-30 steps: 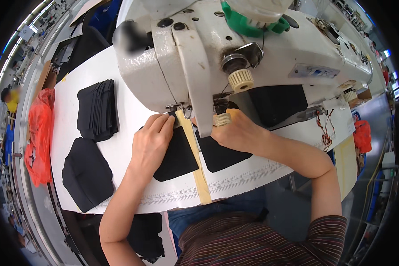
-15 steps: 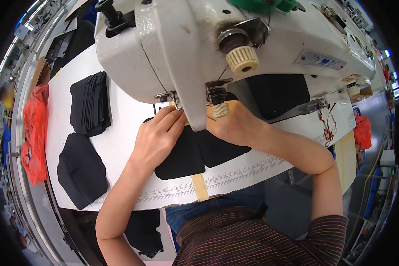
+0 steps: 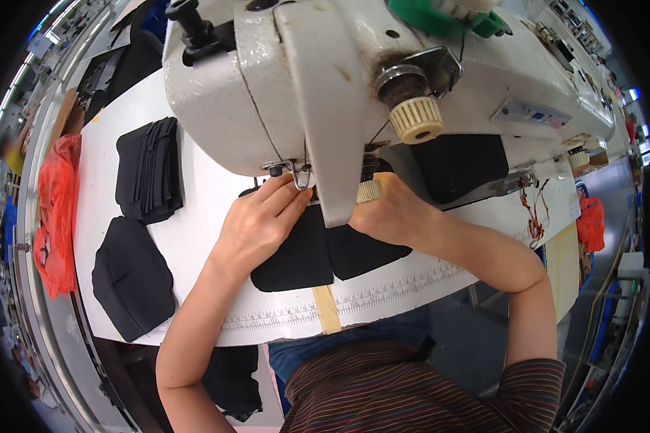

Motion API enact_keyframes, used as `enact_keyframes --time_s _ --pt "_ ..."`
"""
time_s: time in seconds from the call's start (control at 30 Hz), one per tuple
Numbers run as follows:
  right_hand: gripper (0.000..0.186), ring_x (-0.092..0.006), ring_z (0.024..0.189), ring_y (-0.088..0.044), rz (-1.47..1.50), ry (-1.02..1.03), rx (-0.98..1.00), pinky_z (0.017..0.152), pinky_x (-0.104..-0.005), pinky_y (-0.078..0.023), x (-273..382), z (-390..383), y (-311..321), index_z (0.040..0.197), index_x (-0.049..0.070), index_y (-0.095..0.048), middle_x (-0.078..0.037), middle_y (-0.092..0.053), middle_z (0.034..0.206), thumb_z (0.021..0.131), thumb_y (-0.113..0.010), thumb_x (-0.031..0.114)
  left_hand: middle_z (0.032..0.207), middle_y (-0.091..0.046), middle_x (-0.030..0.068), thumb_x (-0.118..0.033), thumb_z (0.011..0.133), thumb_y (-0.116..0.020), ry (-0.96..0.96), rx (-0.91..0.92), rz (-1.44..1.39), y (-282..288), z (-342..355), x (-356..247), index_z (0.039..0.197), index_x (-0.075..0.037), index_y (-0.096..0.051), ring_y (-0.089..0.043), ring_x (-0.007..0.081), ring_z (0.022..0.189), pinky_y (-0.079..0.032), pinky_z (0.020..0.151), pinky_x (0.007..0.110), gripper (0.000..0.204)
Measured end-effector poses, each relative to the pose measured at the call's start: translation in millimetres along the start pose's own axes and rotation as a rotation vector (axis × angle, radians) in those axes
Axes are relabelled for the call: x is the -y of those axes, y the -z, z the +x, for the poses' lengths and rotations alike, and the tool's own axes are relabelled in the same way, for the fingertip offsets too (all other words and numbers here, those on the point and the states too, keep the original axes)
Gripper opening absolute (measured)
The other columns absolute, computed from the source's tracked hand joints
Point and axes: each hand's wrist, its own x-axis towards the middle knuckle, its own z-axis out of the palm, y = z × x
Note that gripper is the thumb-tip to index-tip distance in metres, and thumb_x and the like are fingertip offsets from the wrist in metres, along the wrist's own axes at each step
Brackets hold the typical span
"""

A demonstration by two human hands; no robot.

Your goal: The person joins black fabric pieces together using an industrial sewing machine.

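A white sewing machine [image 3: 217, 108] hangs over a black fabric piece [image 3: 292, 252] that lies on the white tabletop, with a slit or seam running down its middle. My left hand [image 3: 260, 220] is closed at the fabric's upper left edge, fingers together and tips near the metal thread guide [image 3: 301, 177]. On the other side of the needle area, my right hand [image 3: 393, 213] curls over the fabric's upper right part. Its fingertips are partly hidden behind the machine's white lever cover [image 3: 328, 123] and a cream knob [image 3: 369, 190].
A stack of black fabric pieces [image 3: 148, 169] sits at the left, with another black piece [image 3: 132, 278] nearer me. Red plastic bags [image 3: 58, 216] hang beyond the left edge. A printed ruler [image 3: 397, 285] runs along the front edge. Reddish threads [image 3: 534, 213] dangle at the right.
The machine head appears a little larger and farther right and lower in the picture. My right hand has shifted slightly right; my left hand and the fabric stay nearly in place.
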Motion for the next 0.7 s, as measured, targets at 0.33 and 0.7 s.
enact_keyframes --time_s 0.33,0.7 --pt "0.008 -0.0164 0.062 -0.055 0.080 -0.061 -0.037 0.049 -0.0283 -0.049 1 -4 -16 0.072 0.006 -0.057 -0.004 -0.049 0.064 0.068 -0.064 0.006 0.096 -0.065 0.0074 -0.003 0.070 -0.070 0.009 -0.001 0.025 2 1 1 0.095 0.000 -0.068 -0.064 0.0202 0.084 -0.054 0.062 0.030 0.026" --pt "0.007 -0.0171 0.071 -0.059 0.099 -0.019 0.006 0.059 -0.0279 -0.051 -3 -1 7 0.073 0.006 -0.056 -0.003 -0.053 0.071 0.070 -0.063 0.008 0.088 -0.062 0.0061 0.000 0.072 -0.070 0.259 -0.011 -0.249 2 -5 1 0.097 -0.008 -0.069 -0.061 0.0240 0.074 -0.050 0.062 0.034 0.026"
